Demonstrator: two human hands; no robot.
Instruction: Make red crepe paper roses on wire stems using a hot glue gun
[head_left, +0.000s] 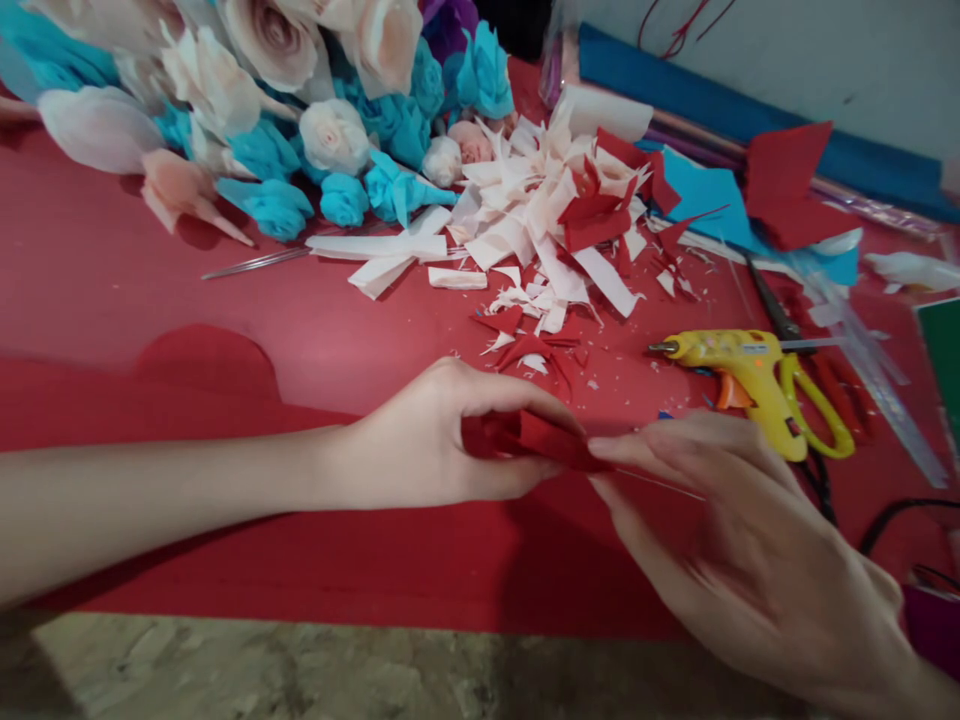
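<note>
Low over the front of the red table, my left hand (442, 440) pinches a folded piece of red crepe paper (549, 438) between thumb and fingers. My right hand (772, 550) comes from the lower right, its thumb and fingertips closed on the right end of the same paper. A thin pale wire-like line (660, 483) runs from that pinch point back under my right fingers; what it is exactly cannot be made out. The right hand is slightly blurred. Larger red paper (360, 570) lies beneath both hands, with a rounded red piece (210, 360) at its left.
Blue, white and peach paper flowers (334, 137) crowd the back left. White and red paper scraps (525, 215) are heaped at the centre back. A yellow glue gun (727, 350), yellow-handled scissors (825, 415) and clear glue sticks (885, 370) lie to the right.
</note>
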